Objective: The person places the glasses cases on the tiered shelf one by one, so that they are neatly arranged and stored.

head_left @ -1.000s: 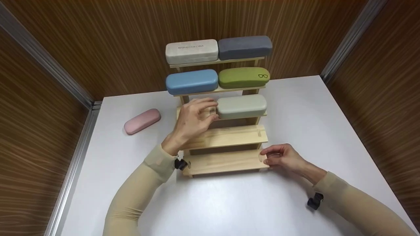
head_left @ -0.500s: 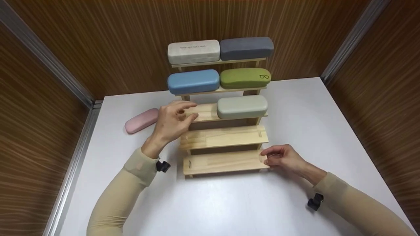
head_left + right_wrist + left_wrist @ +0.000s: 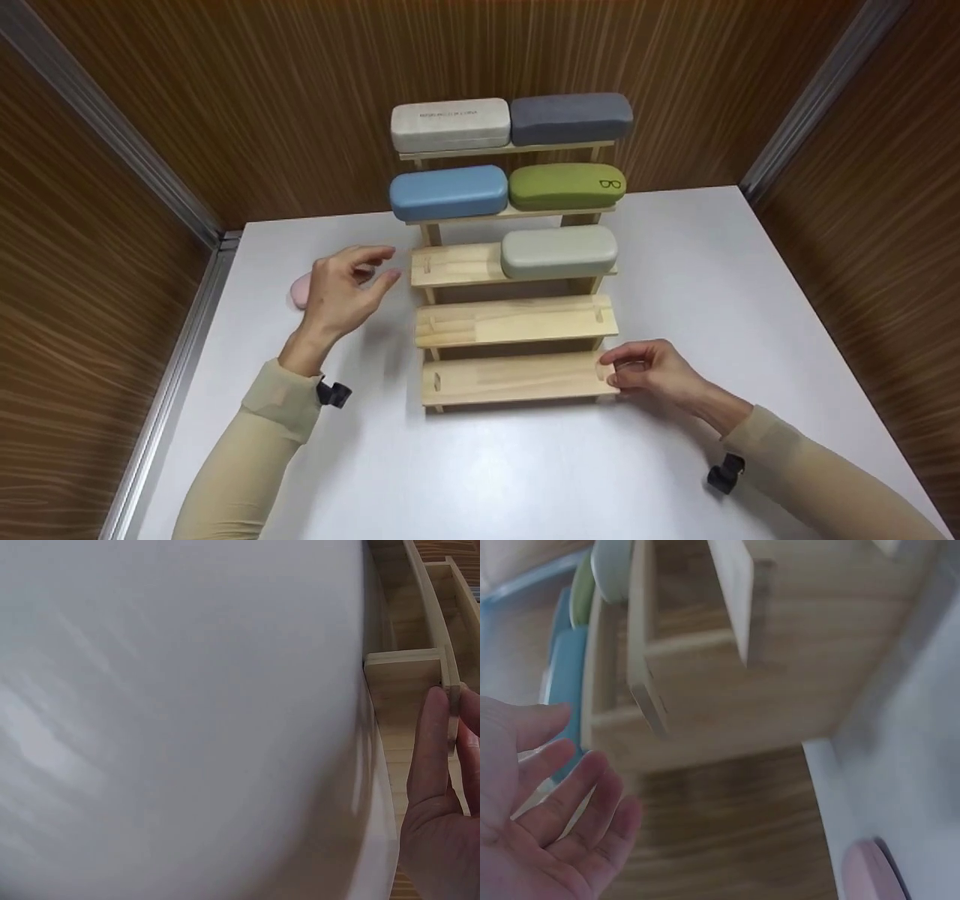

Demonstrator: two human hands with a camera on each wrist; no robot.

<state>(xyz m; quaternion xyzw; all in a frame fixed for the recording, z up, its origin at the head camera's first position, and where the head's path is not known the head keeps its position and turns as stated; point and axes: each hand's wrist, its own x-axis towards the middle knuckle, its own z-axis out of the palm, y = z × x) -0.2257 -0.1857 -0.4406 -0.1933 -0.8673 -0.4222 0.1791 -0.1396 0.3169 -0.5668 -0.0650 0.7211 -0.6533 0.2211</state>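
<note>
My left hand (image 3: pixel 339 294) hovers in the head view over a pink glasses case (image 3: pixel 300 291), hiding most of it; the fingers are spread and hold nothing. In the left wrist view the pink case's end shows at the bottom right, apart from the relaxed fingers (image 3: pixel 592 802). A stepped wooden rack (image 3: pixel 517 379) stands in the middle of the table. My right hand (image 3: pixel 664 375) pinches the right end of its lowest shelf between thumb and fingers, as the right wrist view also shows. A pale grey-green glasses case (image 3: pixel 559 251) sits on the right half of the middle shelf.
Higher up the rack lie a blue case (image 3: pixel 450 193) and a green case (image 3: pixel 566 186), with a whitish case (image 3: pixel 451 125) and a dark grey case (image 3: pixel 571 120) on top. Wood-grain walls (image 3: pixel 300 112) enclose the white table (image 3: pixel 480 472) behind and at both sides.
My left hand has moved left, from beside the grey-green case on the middle shelf to over the pink case. The right hand keeps its grip on the lowest shelf.
</note>
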